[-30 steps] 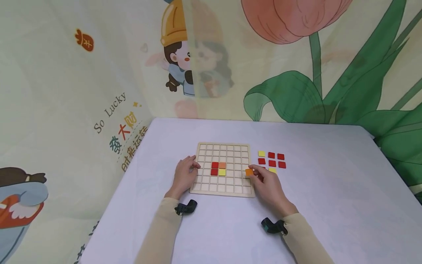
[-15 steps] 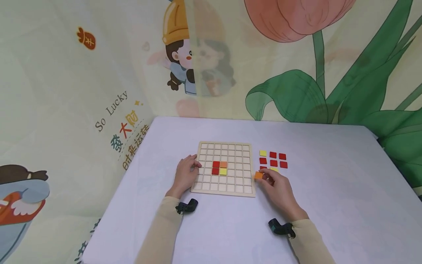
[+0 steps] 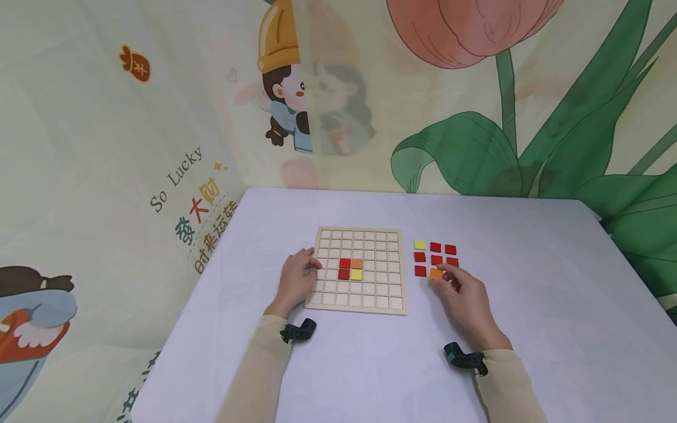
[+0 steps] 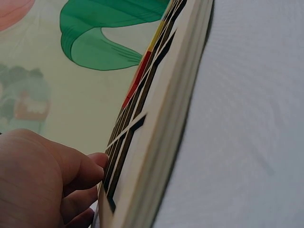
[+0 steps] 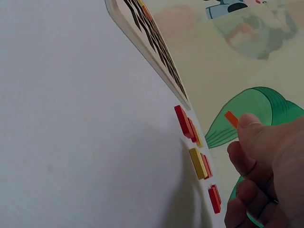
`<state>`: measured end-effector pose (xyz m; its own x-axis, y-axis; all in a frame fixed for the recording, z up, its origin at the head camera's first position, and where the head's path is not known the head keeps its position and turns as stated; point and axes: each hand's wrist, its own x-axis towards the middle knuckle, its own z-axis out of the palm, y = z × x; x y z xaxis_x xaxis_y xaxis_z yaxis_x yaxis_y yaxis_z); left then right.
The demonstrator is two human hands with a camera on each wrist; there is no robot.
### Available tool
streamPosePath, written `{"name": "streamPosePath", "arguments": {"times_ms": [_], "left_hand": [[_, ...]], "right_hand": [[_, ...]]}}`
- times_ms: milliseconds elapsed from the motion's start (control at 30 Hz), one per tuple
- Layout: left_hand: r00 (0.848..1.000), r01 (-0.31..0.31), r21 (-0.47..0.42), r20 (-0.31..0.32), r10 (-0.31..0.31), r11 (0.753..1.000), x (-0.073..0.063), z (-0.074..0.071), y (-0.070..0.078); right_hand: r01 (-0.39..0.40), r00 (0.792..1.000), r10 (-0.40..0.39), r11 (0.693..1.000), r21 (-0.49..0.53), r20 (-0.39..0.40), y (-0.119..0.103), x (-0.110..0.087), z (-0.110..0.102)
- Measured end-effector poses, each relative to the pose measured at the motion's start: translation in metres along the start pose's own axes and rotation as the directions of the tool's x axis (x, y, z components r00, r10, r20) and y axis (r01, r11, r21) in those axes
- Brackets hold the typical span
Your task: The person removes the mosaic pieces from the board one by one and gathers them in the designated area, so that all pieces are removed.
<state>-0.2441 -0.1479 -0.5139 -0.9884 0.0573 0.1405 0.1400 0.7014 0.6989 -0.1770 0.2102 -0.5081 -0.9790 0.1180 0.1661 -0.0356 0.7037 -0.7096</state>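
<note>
A square wooden grid board (image 3: 382, 290) lies on the table. Near its middle sit two red tiles (image 3: 344, 274), an orange tile (image 3: 357, 264) and a yellow tile (image 3: 357, 275). My left hand (image 3: 294, 283) holds the board's left edge, its thumb on the rim in the left wrist view. Between thumb and fingers, my right hand (image 3: 468, 301) pinches another orange tile (image 5: 232, 119), raised above the loose tiles right of the board. In the head view it covers a yellow tile (image 5: 198, 164), which shows in the right wrist view.
Several red tiles (image 3: 420, 271) and a far yellow tile (image 3: 419, 245) lie in short rows to the board's right. The white-covered table (image 3: 359, 364) reaches back to a printed curtain (image 3: 338, 88) with a large flower.
My right hand has carried the pinched orange tile rightward, from above the board's right edge to over the loose tiles. The left hand stays at the board's edge.
</note>
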Motion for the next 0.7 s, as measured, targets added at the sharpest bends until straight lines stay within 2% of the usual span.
{"name": "streamPosePath", "arguments": {"times_ms": [267, 567, 700], "left_hand": [[1.000, 0.011, -0.003, 0.004, -0.011, 1.000, -0.001, -0.001, 0.003], [1.000, 0.010, 0.002, 0.005, -0.010, 1.000, -0.002, -0.001, 0.003], [1.000, 0.008, 0.004, 0.005, -0.008, 1.000, -0.001, -0.001, 0.003]], "right_hand": [[-0.011, 1.000, 0.010, 0.999, -0.045, -0.027, 0.009, 0.002, -0.010], [-0.094, 0.995, 0.092, 0.991, -0.093, -0.025, 0.014, 0.005, -0.012], [-0.106, 0.993, 0.100, 0.990, -0.099, -0.059, 0.014, 0.006, -0.012]]}}
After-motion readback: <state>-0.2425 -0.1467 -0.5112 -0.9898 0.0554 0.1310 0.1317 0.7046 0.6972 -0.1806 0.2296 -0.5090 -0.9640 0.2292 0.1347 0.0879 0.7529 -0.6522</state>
